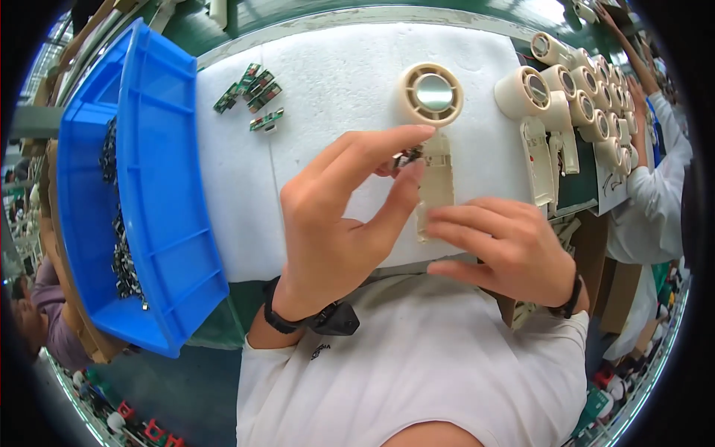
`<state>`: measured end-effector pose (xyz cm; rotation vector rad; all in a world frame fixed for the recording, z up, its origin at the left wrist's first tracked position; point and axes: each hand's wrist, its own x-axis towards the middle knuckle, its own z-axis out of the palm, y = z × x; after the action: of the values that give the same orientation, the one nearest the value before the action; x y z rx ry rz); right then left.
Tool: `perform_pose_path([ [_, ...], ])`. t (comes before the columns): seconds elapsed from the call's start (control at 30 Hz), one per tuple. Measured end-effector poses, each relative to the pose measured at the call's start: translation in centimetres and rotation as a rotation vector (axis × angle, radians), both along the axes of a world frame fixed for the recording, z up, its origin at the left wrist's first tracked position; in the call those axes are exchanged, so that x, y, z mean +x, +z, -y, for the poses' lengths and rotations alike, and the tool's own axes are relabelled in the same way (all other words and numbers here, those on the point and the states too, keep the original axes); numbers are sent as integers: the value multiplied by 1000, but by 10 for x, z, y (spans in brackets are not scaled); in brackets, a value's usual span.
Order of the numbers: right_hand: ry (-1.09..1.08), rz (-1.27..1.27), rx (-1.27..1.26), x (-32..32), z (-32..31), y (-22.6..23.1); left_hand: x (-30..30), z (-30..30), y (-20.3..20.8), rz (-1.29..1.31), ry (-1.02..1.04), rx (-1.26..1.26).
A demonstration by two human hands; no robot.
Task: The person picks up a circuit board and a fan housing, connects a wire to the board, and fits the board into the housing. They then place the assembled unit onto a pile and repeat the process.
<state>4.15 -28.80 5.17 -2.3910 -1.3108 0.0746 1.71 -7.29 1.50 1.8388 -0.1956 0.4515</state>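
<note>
Between the thumb and fingers of my left hand (339, 208) is a small circuit board (407, 156), partly hidden by the fingertips. It is held over the handle of a cream plastic housing (439, 175), which lies on the white foam sheet. The housing's round head (408, 97), with a shiny metallic disc in its middle, points away from me. My right hand (506, 242) has its fingers stretched out and apart, slightly blurred, at the near end of the handle. Whether those fingertips touch the handle, I cannot tell.
Several green circuit boards (261, 89) lie on the foam sheet (335, 67) at the far left. A blue bin (164, 201) with many small dark parts stands at left. Rows of cream housings (588, 112) fill the right side, where another person's arm (640, 112) reaches in.
</note>
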Motion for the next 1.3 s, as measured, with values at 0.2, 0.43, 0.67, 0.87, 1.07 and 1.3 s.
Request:
perform_pose_path([
  [0.2, 84, -196, 476, -32, -26, -26, 10, 1, 2, 23, 121, 18],
  [0.43, 271, 67, 562, -48, -74, -63, 19, -6, 20, 137, 288, 76],
  [0.67, 200, 90, 714, -57, -75, -83, 13, 14, 39, 7, 128, -435],
  [0.87, 223, 64, 707, -53, -70, -76, 19, 16, 38, -183, -208, -937],
  [1.07, 199, 23, 708, -54, -66, -77, 23, 13, 18, 96, 28, -250],
  [1.3, 203, -7, 705, -48, -59, -73, 24, -2, 11, 241, 21, 60],
])
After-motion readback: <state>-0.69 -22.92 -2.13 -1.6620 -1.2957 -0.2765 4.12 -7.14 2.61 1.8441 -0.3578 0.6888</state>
